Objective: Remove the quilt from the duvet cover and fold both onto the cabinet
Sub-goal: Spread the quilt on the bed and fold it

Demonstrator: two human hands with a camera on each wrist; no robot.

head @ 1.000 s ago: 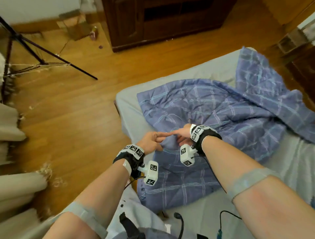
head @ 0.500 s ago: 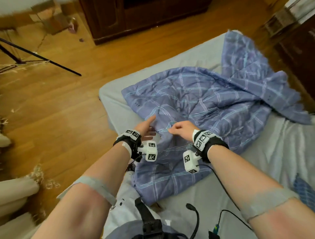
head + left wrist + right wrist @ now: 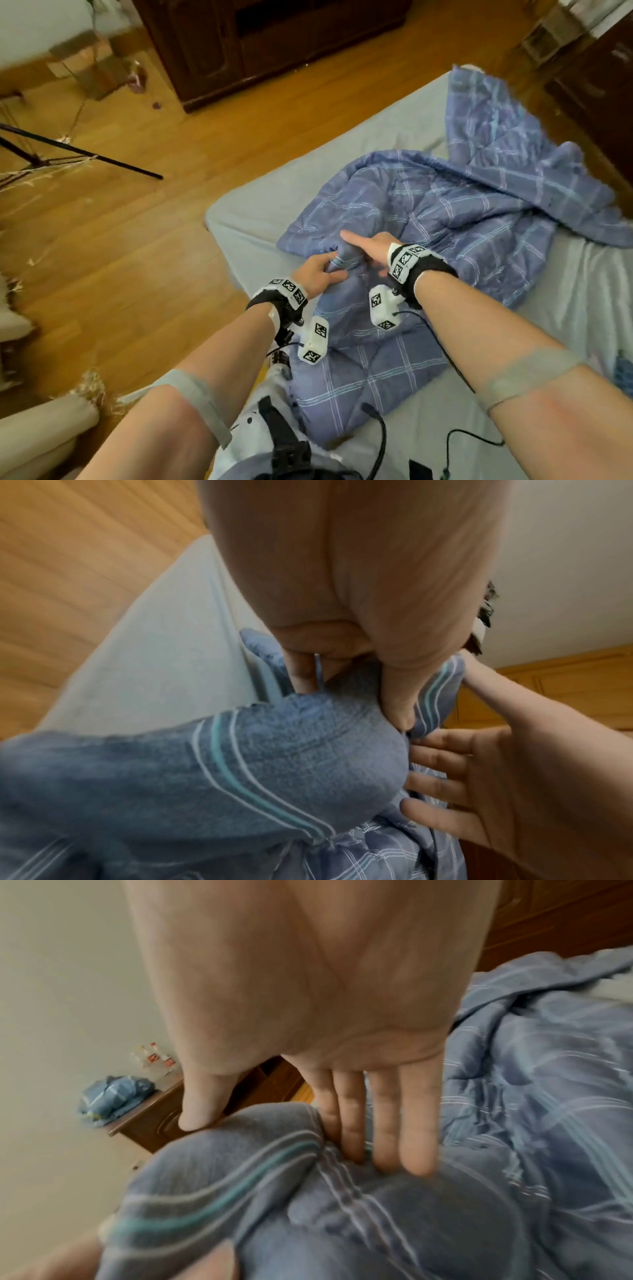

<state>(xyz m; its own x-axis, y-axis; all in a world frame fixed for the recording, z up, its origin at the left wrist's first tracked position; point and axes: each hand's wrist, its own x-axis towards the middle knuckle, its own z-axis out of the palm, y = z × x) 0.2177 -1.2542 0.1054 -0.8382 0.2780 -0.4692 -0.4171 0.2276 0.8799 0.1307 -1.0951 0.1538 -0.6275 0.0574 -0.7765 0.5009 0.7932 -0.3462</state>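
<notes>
A blue plaid duvet cover with the quilt inside lies crumpled on the bed. In the head view my left hand grips a raised fold at its near left corner. The left wrist view shows thumb and fingers of that left hand pinching the blue fabric. My right hand is beside it, fingers straight. In the right wrist view the right hand has its fingers pushed into a crease of the cover and its thumb resting on the bump. A dark wooden cabinet stands across the floor.
The bed has a grey sheet and its corner meets wooden floor on the left. A black tripod leg crosses the floor at the left. More dark furniture stands at the right. Cables hang near my body.
My left hand has closed on a fold of the cover. My right hand has straightened its fingers and pushed them into the fabric beside it. Both hands shifted slightly forward.
</notes>
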